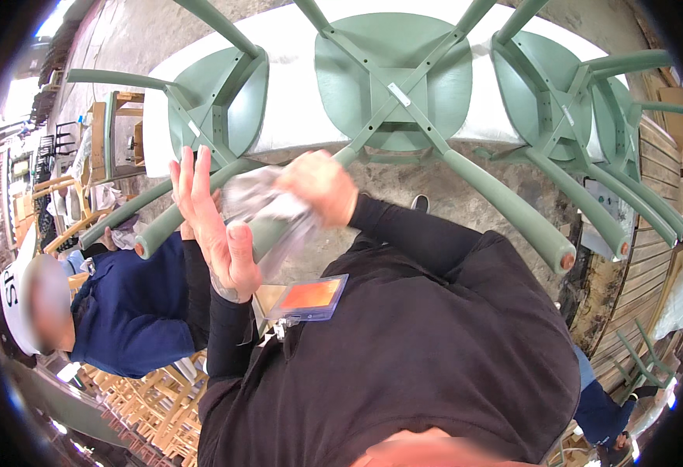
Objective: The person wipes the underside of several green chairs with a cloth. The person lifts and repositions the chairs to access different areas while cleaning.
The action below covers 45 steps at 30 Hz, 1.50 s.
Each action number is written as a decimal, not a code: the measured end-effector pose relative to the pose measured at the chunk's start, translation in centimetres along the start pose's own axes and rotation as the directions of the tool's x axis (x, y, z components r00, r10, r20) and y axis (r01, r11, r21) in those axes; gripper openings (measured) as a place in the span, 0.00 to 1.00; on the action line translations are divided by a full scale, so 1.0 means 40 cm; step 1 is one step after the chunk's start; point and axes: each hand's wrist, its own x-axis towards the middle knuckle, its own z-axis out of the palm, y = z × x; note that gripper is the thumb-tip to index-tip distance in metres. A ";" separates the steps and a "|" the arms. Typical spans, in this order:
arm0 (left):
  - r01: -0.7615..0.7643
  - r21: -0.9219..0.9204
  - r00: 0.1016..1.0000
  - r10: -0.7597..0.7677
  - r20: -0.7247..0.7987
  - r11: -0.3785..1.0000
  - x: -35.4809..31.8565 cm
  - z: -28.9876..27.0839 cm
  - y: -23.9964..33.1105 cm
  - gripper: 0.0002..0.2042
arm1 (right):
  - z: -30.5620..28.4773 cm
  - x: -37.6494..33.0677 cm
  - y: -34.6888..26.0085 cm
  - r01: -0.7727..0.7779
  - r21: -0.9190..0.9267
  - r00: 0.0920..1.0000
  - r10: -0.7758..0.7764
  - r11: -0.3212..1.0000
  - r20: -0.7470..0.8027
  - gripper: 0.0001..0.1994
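Several pale green chairs lie upside down on a white tabletop [294,117]. The middle chair [388,86] points one leg [267,232] at me, and a crumpled sheet of clear plastic wrap [259,194] covers the leg's end. My right hand [318,187] is clenched around the wrap and the leg. To the left of the wrapped end, my left hand [213,226] is held flat with its fingers spread, the palm against the wrap's edge. It grips nothing.
The left green chair [217,101] and right green chair [551,93] stick more legs toward me. A person in blue with a white cap [123,311] stands close on my left. Bare wooden chairs [147,405] are stacked below, and wooden slats [653,257] lean at the right.
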 end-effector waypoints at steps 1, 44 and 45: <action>-0.004 -0.018 1.000 0.004 0.030 1.000 0.003 -0.005 0.002 0.42 | 0.016 -0.069 0.109 -0.034 -0.089 0.998 0.039 0.995 0.047 0.21; 0.530 -0.591 0.772 0.058 0.633 -0.608 -0.290 0.551 0.138 0.31 | -0.705 -0.498 -0.304 -0.505 0.023 0.851 0.503 0.863 -0.152 0.10; 0.592 -0.328 0.714 0.291 0.636 -0.736 -0.327 0.622 0.132 0.29 | -0.735 -0.518 -0.312 -0.536 0.004 0.783 0.499 0.844 -0.372 0.16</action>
